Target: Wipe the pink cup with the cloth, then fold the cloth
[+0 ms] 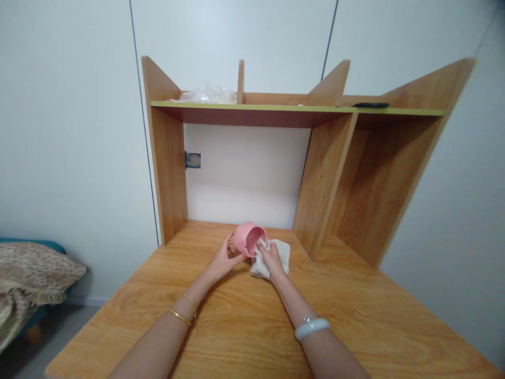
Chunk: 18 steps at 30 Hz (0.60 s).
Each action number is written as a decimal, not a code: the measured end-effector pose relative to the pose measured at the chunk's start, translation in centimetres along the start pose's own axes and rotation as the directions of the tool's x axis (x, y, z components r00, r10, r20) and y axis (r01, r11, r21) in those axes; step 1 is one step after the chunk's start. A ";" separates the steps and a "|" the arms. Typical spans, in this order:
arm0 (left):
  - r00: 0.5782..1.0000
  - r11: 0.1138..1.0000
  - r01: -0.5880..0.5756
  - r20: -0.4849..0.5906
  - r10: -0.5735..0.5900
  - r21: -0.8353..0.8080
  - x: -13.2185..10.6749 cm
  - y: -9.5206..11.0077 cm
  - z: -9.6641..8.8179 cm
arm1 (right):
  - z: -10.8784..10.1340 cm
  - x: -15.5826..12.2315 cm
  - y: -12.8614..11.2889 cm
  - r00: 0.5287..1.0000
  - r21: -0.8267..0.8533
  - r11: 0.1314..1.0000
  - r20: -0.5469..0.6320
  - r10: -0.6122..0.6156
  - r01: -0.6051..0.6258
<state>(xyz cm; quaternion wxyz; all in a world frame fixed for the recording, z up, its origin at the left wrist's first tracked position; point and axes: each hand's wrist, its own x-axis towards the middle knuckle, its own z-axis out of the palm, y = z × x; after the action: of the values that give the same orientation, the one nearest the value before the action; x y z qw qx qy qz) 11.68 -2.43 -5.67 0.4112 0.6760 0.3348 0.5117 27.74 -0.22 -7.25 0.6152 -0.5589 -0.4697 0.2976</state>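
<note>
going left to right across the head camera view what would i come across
Fringed patterned throw, gold bangle, left hand, pink container, white cloth, pale bangle, flat black object on the shelf.

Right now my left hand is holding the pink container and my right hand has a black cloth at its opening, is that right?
Not quite: the cloth is whitish, not black, as the head view shows. Your left hand holds the pink container, and your right hand has the cloth at its opening.
</note>
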 end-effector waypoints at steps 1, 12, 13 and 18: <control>0.999 0.999 -0.010 0.036 0.011 -0.038 -0.1 -0.1 0.3 | 0.2 -0.1 0.1 1.000 0.011 1.000 0.008 0.005 -0.005; 0.993 0.992 -0.057 -0.101 0.069 0.116 -0.3 -0.1 1.2 | 1.4 -0.6 -0.3 0.993 0.045 0.999 0.120 -0.018 0.013; 0.992 0.981 -0.061 -0.096 0.080 0.186 -0.3 0.1 1.0 | 1.3 -0.4 -0.2 0.992 0.032 0.999 0.124 -0.020 0.016; 0.993 0.905 -0.057 -0.073 0.097 0.422 -0.5 1.1 0.8 | 0.1 -0.1 -0.8 0.998 -0.234 0.972 0.057 -0.014 0.027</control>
<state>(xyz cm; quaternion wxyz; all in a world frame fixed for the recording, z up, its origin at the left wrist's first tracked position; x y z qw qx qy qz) 12.36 -3.50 -5.03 0.2204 0.7368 0.4283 0.4745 27.47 -0.43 -6.51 0.5345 -0.6146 -0.5240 0.2489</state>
